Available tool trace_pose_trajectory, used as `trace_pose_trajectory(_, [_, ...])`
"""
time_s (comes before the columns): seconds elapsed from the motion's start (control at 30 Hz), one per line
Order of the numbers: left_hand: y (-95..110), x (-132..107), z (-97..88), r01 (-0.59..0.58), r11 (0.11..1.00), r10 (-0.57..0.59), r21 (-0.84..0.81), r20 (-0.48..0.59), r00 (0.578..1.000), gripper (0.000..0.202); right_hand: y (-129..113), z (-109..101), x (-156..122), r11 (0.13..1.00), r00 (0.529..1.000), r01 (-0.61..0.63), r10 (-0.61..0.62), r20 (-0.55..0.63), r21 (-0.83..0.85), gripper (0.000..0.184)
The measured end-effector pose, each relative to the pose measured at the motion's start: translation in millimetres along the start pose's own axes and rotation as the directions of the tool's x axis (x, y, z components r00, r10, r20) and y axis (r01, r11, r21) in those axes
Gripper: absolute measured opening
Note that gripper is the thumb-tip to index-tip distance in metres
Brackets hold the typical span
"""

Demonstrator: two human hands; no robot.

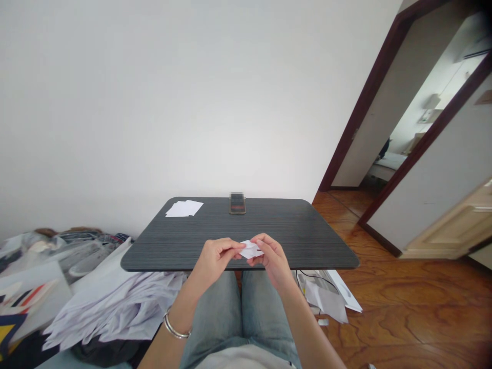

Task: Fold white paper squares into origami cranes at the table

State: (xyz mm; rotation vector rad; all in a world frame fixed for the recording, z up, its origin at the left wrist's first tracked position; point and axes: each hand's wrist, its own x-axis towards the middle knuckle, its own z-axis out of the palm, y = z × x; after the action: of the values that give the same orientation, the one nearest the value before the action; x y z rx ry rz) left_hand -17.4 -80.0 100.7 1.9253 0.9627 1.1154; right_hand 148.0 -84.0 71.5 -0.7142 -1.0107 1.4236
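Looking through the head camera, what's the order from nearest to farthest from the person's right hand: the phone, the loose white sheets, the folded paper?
1. Folded white paper: in the right hand, over the near edge of the dark table.
2. Phone: far edge, middle.
3. Loose white sheets: far edge, left side.

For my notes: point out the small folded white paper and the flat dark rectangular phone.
Small folded white paper (251,249): head view, middle of the paper.
Flat dark rectangular phone (237,203): head view, centre of its face.
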Motion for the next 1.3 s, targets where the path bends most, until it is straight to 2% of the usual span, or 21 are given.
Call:
trace_pose_trajectory(0.17, [1.7, 2.2, -0.4, -0.044, 0.998, 0.044, 0.045, 0.017, 0.999, 0.020, -0.2, -0.9, 1.8, 0.993, 0.997, -0.070, 0.066, -0.037, -0.099, 0.024])
trace_pose_trajectory(0.37, [3.8, 4.5, -3.3, -0.037, 0.999, 0.036, 0.031, 0.033, 0.999, 0.020, 1.7, -1.5, 3.3, 0.993, 0.995, -0.072, 0.066, -0.072, -0.090, 0.026])
trace_pose_trajectory(0.53, [1.5, 4.8, 6.2, 0.065, 0.991, -0.074, -0.116, -0.072, 0.995, 0.017, 2.3, -0.3, 3.4, 0.995, 0.998, -0.031, 0.025, -0.061, -0.097, 0.023])
trace_pose_trajectory(0.63, [-2.3, 6.1, 15.4, 0.159, 0.953, -0.203, -0.260, -0.154, 0.967, 0.017, 3.8, 0.7, 3.5, 0.993, 0.998, 0.001, -0.009, -0.066, -0.121, 0.023])
trace_pose_trajectory(0.77, [-5.0, 7.9, 22.1, 0.197, 0.917, -0.271, -0.347, -0.180, 0.946, 0.019, 6.3, 1.3, 4.7, 0.990, 0.997, 0.027, -0.038, -0.074, -0.141, 0.024])
trace_pose_trajectory(1.3, [-5.5, 8.8, 18.9, 0.228, 0.951, -0.265, -0.209, -0.170, 0.949, 0.019, 1.5, 6.2, 1.8, 0.985, 0.995, 0.031, -0.046, -0.086, -0.168, 0.028])
